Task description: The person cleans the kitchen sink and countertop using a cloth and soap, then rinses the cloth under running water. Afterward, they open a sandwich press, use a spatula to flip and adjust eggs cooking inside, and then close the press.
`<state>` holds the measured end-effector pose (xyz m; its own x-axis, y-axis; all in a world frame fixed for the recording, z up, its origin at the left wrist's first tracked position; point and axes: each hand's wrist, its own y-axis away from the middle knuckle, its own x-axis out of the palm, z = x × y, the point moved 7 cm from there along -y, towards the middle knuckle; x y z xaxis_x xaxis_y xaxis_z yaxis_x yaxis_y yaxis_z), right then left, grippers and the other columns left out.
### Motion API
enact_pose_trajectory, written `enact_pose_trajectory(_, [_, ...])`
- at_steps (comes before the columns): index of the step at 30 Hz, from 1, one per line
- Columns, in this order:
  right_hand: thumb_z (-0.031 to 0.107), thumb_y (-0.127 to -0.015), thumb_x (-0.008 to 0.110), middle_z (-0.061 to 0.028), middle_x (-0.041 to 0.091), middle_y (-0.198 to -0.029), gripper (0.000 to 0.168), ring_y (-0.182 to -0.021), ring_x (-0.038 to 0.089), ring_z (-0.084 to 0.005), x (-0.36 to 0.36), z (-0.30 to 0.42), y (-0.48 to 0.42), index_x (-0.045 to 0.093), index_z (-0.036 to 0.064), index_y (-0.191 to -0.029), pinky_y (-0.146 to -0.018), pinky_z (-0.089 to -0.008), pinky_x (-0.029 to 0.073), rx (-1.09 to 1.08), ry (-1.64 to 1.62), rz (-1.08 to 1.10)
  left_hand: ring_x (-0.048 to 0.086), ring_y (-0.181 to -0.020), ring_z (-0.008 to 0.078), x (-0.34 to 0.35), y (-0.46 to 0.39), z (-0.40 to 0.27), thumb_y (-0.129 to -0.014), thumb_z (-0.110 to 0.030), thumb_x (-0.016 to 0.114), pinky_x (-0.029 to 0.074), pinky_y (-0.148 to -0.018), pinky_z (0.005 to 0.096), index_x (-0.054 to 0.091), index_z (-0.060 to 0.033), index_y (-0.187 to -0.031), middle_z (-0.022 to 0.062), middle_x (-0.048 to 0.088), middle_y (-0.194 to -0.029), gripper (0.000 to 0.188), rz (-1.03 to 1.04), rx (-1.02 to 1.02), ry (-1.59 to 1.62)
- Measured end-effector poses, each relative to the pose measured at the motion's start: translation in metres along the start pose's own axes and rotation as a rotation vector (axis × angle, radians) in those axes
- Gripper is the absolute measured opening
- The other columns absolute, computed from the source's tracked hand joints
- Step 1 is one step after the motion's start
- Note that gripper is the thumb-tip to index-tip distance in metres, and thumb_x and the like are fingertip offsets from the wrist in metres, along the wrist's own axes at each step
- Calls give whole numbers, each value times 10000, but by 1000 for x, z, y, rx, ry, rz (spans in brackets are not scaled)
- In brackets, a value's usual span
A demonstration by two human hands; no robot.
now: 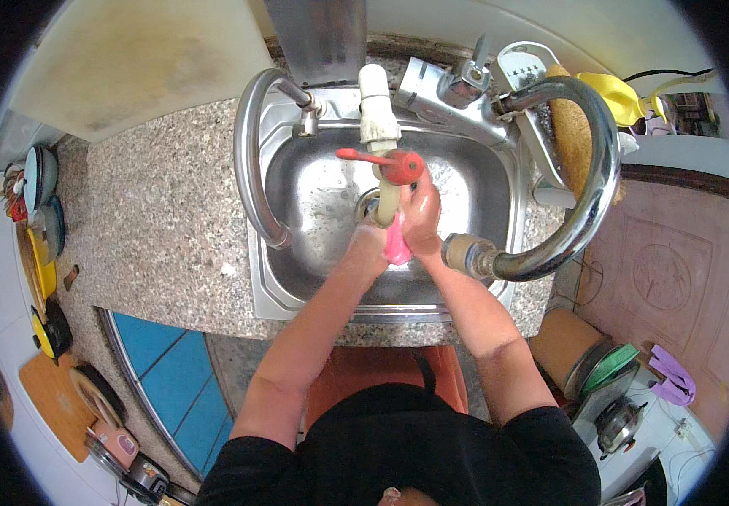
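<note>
My two hands are close together over the stainless steel sink, under a plastic tap with a red lever handle. My left hand is under the tap's pale spout, and its fingers are mostly hidden. Just right of the spout is my right hand, wet, its fingertips partly covered by the red handle. Between the hands shows a bright pink object, soft-looking. It seems to touch both hands, but which one grips it cannot be made out.
Curved metal spouts stand left and right of the basin. Behind it sits a metal mixer tap, beside a caddy with a brown sponge-like pad. Speckled granite counter extends left towards pans and a wooden cutting board.
</note>
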<state>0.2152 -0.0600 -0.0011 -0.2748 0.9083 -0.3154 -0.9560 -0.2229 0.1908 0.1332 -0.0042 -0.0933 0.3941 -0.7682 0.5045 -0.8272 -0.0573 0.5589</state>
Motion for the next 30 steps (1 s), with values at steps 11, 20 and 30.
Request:
enact_pose_trajectory(11, [267, -997, 547, -195, 656, -973, 285, -916, 666, -296, -14, -31, 8, 573, 63, -1194, -796, -389, 520, -146, 333, -21, 633, -1003, 186, 19, 30, -25, -1014, -163, 525, 516, -881, 327, 548, -71, -1270, 80, 633, -1126, 273, -199, -242, -62])
enact_pose_trajectory(20, [474, -1014, 529, -46, 683, -1021, 469, -874, 627, -139, -62, -57, -57, 644, 69, -1221, -795, -301, 521, 575, -541, 506, 600, -1112, 188, 35, 29, -59, -1014, -331, 578, 442, -997, 336, 595, -46, -1320, 93, 652, -1215, 419, 93, -25, -720])
enact_pose_trajectory(30, [246, -897, 656, -162, 680, -908, 253, -842, 673, -343, -3, 34, 21, 661, 56, -1064, -774, -433, 514, -164, 251, -31, 656, -1003, 283, 46, 14, -53, -999, -269, 554, 550, -888, 401, 581, -54, -1260, 117, 666, -1141, 339, 205, -214, 646])
